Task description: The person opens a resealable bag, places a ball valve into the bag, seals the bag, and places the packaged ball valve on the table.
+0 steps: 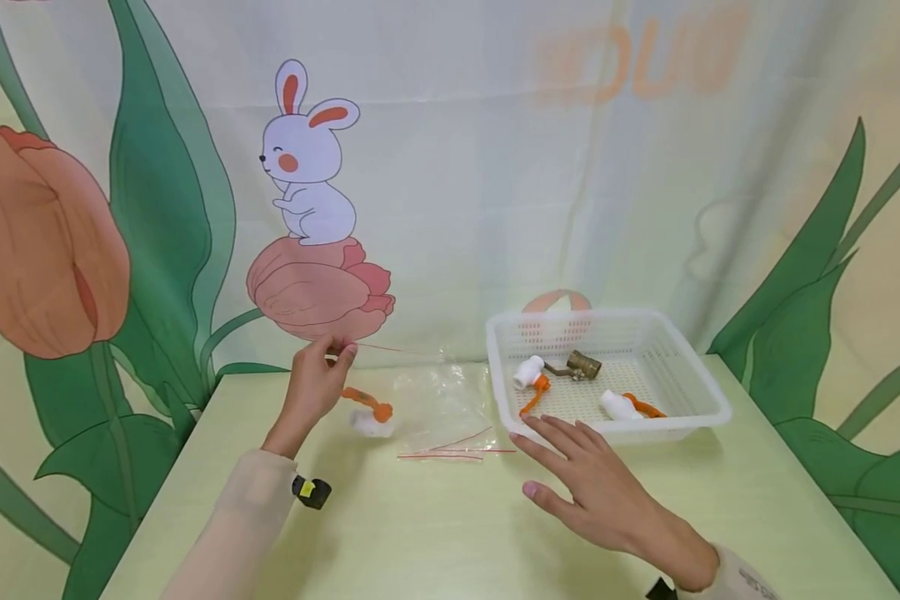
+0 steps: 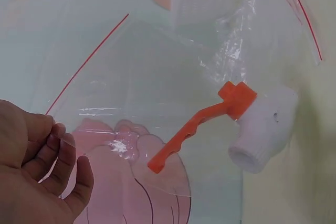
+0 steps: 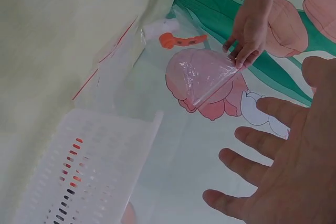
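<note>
Currently pinches a clear bag (image 2: 126, 103) near one end of its red line (image 2: 88, 64), between thumb and fingertips of the left grip (image 1: 318, 379). Holds the clear bag raised over the far left part of the worktop (image 1: 420, 533), in front of a printed curtain (image 1: 450, 183). Shows on the worktop, just to the right of the left grip and apart from its fingers, a white-bodied valve (image 2: 262, 129) with an orange handle (image 2: 194, 121). Shows also, to the right of that valve, flat bags (image 1: 442, 408) of similar clear plastic, overlapping, with red lines along the near side.

Has the right grip (image 1: 592, 492) released, with fingers spread and holding nothing, near the front left of a white basket (image 1: 675, 430). Leaves a gap between those fingers and the basket in the right wrist view. Includes inside the white basket a brass valve (image 1: 583, 367) toward the back, a left white valve (image 1: 528, 372) and a front white valve (image 1: 619, 406), both with orange levers. Bears a black device (image 1: 312, 492) with a yellow patch at the left wrist, beside a pale sleeve (image 1: 240, 508).
</note>
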### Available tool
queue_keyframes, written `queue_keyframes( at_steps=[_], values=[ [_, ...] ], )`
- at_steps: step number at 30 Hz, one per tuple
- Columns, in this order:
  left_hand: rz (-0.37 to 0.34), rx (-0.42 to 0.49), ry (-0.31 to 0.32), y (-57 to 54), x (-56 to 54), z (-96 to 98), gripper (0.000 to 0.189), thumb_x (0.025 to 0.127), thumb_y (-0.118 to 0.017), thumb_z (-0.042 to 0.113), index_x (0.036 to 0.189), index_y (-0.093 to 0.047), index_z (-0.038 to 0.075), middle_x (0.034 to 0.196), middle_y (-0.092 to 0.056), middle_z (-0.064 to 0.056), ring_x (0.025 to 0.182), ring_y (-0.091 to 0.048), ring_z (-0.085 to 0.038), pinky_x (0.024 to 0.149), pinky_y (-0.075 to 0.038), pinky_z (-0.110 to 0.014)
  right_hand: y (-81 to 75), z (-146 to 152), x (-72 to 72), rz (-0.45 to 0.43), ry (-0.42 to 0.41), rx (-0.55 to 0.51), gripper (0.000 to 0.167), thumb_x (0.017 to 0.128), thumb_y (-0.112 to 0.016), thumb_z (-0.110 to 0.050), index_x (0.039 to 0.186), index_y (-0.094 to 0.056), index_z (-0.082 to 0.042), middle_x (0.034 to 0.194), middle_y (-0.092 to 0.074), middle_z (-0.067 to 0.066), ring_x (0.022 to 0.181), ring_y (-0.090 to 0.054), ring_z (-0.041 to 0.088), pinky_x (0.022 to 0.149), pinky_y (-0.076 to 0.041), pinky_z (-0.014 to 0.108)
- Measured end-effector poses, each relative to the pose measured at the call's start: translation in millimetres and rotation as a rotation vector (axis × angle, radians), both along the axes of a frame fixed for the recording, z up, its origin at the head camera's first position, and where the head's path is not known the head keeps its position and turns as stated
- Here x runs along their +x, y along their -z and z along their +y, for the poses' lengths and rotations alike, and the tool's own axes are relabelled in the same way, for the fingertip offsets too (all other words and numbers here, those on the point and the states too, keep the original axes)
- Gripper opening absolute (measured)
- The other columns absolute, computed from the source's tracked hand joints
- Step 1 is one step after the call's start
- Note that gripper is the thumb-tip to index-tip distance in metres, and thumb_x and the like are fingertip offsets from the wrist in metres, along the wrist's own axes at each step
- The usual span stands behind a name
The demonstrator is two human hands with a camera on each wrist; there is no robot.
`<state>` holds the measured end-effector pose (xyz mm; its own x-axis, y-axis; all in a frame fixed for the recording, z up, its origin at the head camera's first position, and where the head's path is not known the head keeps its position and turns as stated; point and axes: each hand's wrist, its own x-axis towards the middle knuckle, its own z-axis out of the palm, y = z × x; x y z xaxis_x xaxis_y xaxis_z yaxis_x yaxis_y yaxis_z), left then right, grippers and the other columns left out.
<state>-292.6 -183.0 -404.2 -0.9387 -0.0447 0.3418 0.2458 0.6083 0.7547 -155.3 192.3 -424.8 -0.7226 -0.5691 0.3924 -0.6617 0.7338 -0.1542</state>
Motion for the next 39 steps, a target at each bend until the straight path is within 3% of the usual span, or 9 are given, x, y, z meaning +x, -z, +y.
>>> queue_keyframes(
  at_steps=[7,14,30,34,39],
  values=[
    [-0.011,0.024,-0.013,8.6,-17.5,-8.6,0.023,0.102,-0.053,0.021,0.111,-0.06,0.001,0.108,-0.063,-0.017,0.11,-0.058,-0.033,0.096,-0.051,-0.048,6.3,-0.2,-0.6,-0.008,-0.004,0.002,0.052,0.1,-0.05,-0.045,0.149,-0.041,-0.03,0.157,-0.039,-0.002,0.142,-0.04,0.027,0.111,-0.03,0.057],
    [-0.019,0.048,0.003,10.1,-15.2,-12.9,0.024,0.102,-0.053,0.024,0.108,-0.059,0.002,0.108,-0.063,-0.017,0.111,-0.058,-0.032,0.096,-0.051,-0.048,6.2,0.4,1.7,-0.026,0.006,-0.011,0.051,0.1,-0.051,-0.045,0.148,-0.044,-0.029,0.155,-0.041,-0.003,0.142,-0.041,0.026,0.112,-0.03,0.058],
    [-0.175,0.063,0.085,16.6,19.2,-19.0,0.028,0.102,-0.053,0.028,0.119,-0.057,0.006,0.114,-0.061,-0.013,0.111,-0.056,-0.028,0.103,-0.047,-0.046,7.7,1.5,3.4,-0.055,-0.001,-0.028,0.048,0.101,-0.05,-0.044,0.146,-0.047,-0.028,0.152,-0.046,-0.004,0.14,-0.043,0.023,0.113,-0.03,0.057],
    [-0.169,0.035,0.116,18.5,31.3,-20.3,0.027,0.101,-0.053,0.028,0.116,-0.058,0.006,0.111,-0.061,-0.013,0.109,-0.057,-0.027,0.103,-0.047,-0.046,9.3,2.8,3.5,-0.053,-0.002,-0.027,0.047,0.101,-0.05,-0.043,0.146,-0.047,-0.028,0.151,-0.046,-0.004,0.139,-0.044,0.024,0.111,-0.031,0.058],
    [-0.153,-0.004,0.164,20.1,47.5,-19.7,0.022,0.101,-0.055,0.023,0.113,-0.061,0.006,0.109,-0.064,-0.011,0.102,-0.058,-0.024,0.09,-0.05,-0.038,7.5,3.9,2.9,-0.062,0.0,-0.024,0.047,0.101,-0.049,-0.043,0.146,-0.046,-0.028,0.151,-0.046,-0.003,0.14,-0.044,0.023,0.112,-0.03,0.058]
  ],
)
